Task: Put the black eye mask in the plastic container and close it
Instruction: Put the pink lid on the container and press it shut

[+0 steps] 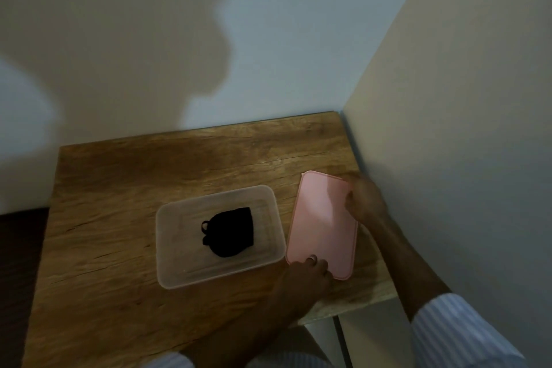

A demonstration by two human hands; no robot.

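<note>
The black eye mask (230, 231) lies folded inside the clear plastic container (176, 273), which stands open in the middle of the wooden table. Right of the container lies its pink lid (321, 218), flat on the table. My left hand (307, 273) grips the lid's near edge, thumb on top. My right hand (363, 197) holds the lid's far right edge, fingers curled around it.
The wooden table (119, 188) sits in a corner, with a wall behind and another wall close on the right. Its right edge ends just past the lid. A dark surface (18, 263) lies beyond the table's left edge.
</note>
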